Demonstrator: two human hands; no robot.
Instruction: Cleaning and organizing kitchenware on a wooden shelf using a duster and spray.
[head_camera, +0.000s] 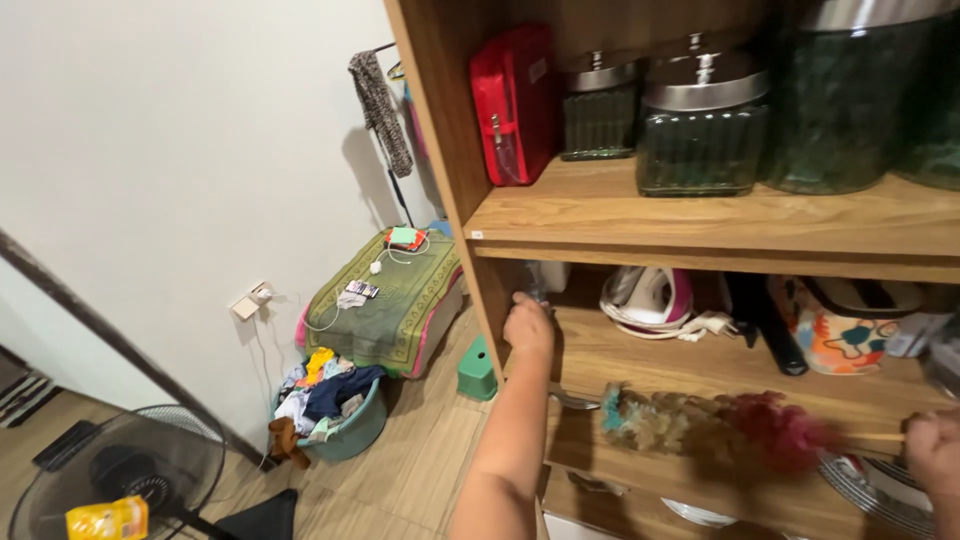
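While the left hand (527, 322) is closed on a small object at the middle shelf's (640, 362) left end, a duster (715, 428) is clamped in the right hand (935, 452) below that shelf's front, whose iron (648, 297) and mug (838, 330) sit unmoved.

On the upper shelf (620, 215) a zipped case (513, 105) stands left of three lidded jars (700, 125), while below an iron (648, 297) lies left of a mug (838, 335), and the basket (345, 430) sits on the floor left of the shelves.
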